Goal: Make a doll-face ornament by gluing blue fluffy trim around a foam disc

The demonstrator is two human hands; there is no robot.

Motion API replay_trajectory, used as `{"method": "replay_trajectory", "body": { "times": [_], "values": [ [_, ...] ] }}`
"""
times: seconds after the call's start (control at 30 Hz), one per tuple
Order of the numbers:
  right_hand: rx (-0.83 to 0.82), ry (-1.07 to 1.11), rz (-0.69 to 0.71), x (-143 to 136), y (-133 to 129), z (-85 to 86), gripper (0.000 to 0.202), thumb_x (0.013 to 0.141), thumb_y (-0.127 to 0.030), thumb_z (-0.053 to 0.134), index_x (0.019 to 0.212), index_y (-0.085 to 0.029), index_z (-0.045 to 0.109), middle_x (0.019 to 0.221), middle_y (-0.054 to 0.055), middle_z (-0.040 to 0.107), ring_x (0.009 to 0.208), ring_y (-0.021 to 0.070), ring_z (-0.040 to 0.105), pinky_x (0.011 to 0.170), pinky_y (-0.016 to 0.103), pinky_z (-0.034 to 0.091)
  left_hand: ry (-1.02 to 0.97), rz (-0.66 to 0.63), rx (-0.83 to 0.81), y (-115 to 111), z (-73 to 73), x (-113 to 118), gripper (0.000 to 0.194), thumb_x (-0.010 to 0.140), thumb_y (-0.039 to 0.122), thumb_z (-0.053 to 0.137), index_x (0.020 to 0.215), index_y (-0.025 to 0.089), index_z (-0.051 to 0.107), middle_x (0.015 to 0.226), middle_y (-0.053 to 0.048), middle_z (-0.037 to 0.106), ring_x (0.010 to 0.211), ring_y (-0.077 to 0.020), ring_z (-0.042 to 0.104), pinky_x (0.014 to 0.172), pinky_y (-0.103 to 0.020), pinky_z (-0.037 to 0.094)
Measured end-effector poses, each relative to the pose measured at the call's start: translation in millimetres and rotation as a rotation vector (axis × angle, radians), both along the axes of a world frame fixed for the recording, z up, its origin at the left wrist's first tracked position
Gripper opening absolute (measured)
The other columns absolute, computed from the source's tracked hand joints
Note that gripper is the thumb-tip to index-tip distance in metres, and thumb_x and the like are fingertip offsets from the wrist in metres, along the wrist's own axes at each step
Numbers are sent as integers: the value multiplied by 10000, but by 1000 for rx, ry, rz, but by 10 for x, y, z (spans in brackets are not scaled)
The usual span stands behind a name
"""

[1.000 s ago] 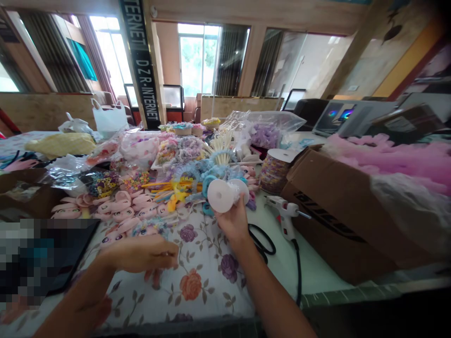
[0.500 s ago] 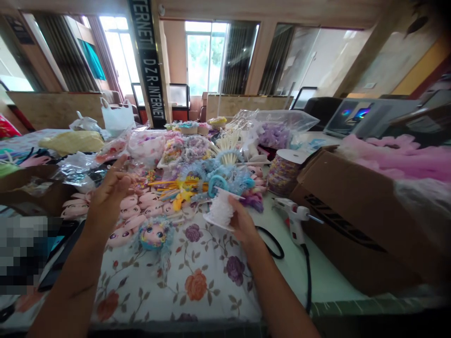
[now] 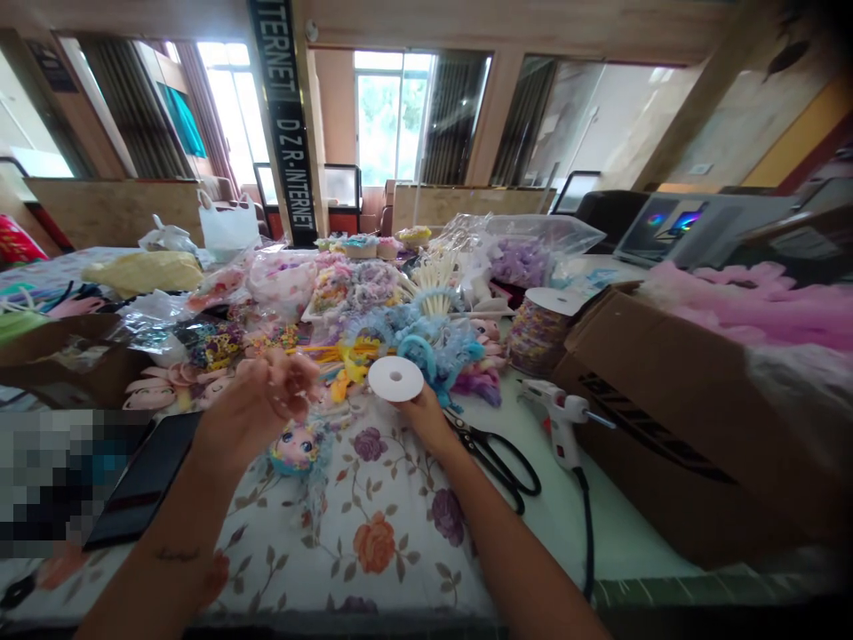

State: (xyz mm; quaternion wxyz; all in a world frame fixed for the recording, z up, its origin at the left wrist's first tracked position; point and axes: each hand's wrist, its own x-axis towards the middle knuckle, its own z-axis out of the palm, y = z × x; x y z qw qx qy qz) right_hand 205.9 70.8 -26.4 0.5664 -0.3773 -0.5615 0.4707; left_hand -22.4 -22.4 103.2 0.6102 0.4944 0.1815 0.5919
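Note:
My right hand [image 3: 426,418] is closed round a white spool [image 3: 395,379], its flat round end facing up toward me. To the left, my left hand [image 3: 259,400] is raised with curled fingers; what they hold, if anything, is too blurred to tell. Just below it, a doll head [image 3: 295,446] with blue trim and pale ribbons lies on the floral cloth [image 3: 353,560]. Black-handled scissors [image 3: 499,458] rest right of my right wrist. Blue ruffled pieces [image 3: 440,342] and yellow pieces [image 3: 343,369] lie beyond the spool.
A glue gun [image 3: 560,413] with its cord lies beside a large cardboard box [image 3: 693,436] at the right. Behind the spool stands a multicoloured ribbon roll [image 3: 539,333]. A dark tablet [image 3: 143,489] is at the left, near an open carton [image 3: 73,356].
The spool has turned so its flat end faces up, and moved slightly left. My left hand has come lower and nearer to it, fingers now curled. More of the scissors shows.

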Motion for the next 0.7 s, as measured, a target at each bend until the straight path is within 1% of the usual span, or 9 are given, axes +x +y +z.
{"method": "replay_trajectory", "body": {
  "times": [0.1,0.2,0.3,0.4,0.43,0.5,0.57,0.63,0.7],
  "values": [
    [13,-43,-95,-45,118,-52,580,664,-420,733,1166,-150,621,1194,130,670,1096,278,600,1004,448,419,365,-87,15,-36,-55,169,231,871,352,597,745,165,643,1093,-95,674,918,-216,668,663,-268,567],
    [-1,-102,-157,56,121,-16,641,581,-409,800,1143,-151,631,1190,127,669,1100,299,594,975,443,445,707,-140,8,-76,-83,272,196,885,328,581,907,166,689,1158,-111,658,992,-226,648,793,-309,549],
    [-35,-174,-225,235,-20,100,464,533,-417,829,897,-158,703,1003,120,721,983,323,639,875,441,502,729,-237,-56,-99,-81,316,238,897,355,556,952,156,674,1182,-124,662,1010,-227,649,799,-314,545],
    [-52,-133,-213,329,-244,269,338,727,-508,685,730,-170,682,775,91,714,780,265,674,766,406,536,738,-260,-76,-91,-82,353,246,885,368,572,918,148,676,1155,-122,677,970,-212,655,772,-301,540],
    [-67,-73,-121,327,-319,328,363,773,-526,639,724,-169,677,747,83,707,732,242,675,740,390,542,777,-251,-57,-79,-95,370,254,879,374,579,917,148,687,1091,-113,698,904,-193,659,744,-286,533],
    [-105,45,184,283,-449,431,427,823,-566,574,773,-158,692,781,87,712,722,217,680,736,374,544,858,-205,9,-41,-152,411,269,861,387,602,896,146,715,891,-82,717,749,-154,637,662,-250,502],
    [-140,98,459,212,-541,493,451,824,-580,578,885,-152,707,849,93,714,766,205,684,759,363,540,902,-90,87,13,-258,454,261,834,391,637,851,154,743,738,-48,674,654,-131,593,601,-233,459],
    [-185,75,610,139,-594,500,449,790,-548,647,1010,-159,687,845,73,703,735,182,675,706,327,540,918,85,170,78,-401,488,216,820,370,658,858,187,768,737,-37,648,682,-133,587,621,-234,446],
    [-245,28,636,77,-612,466,452,761,-501,701,1061,-164,664,722,16,656,550,114,598,524,235,486,896,238,224,144,-555,506,182,814,349,668,895,227,775,746,-29,632,708,-135,581,642,-236,446]
  ]
}}
